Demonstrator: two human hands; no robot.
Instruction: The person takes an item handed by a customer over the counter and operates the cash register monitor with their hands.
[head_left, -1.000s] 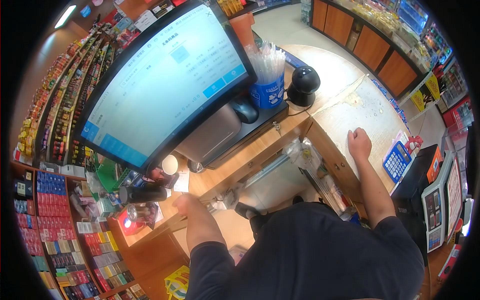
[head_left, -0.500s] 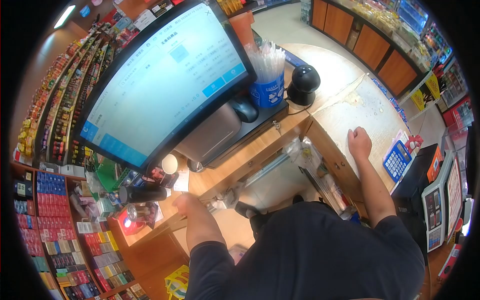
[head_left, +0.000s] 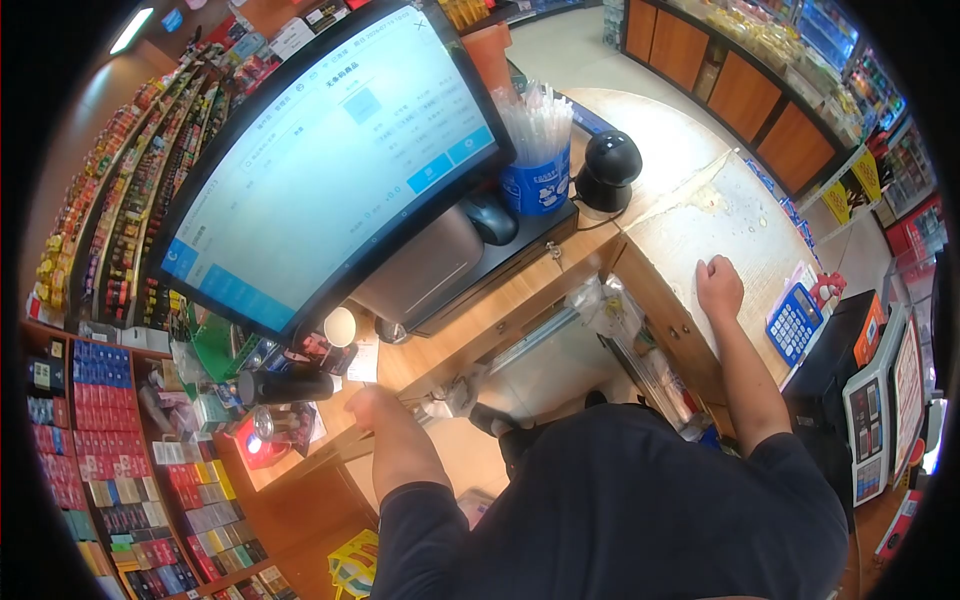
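Note:
My right hand (head_left: 720,286) rests on the worn white counter top (head_left: 690,225) with its fingers curled into a fist, nothing visible in it. A blue calculator (head_left: 794,325) lies to its right, a small red figure (head_left: 828,287) beside that. On the other side, my left hand (head_left: 370,407) is at the edge of the wooden counter (head_left: 405,362), its fingers closed and bare of any visible object. Just beyond it are a slip of white paper (head_left: 363,362), a paper cup (head_left: 340,326) and a dark bottle lying on its side (head_left: 288,387).
A large lit monitor (head_left: 335,165) stands over the counter, with a mouse (head_left: 489,221), a blue tub of straws (head_left: 537,180) and a black scanner (head_left: 608,170) alongside. A weighing scale (head_left: 868,440) is at far right. Cigarette shelves (head_left: 110,430) line the left.

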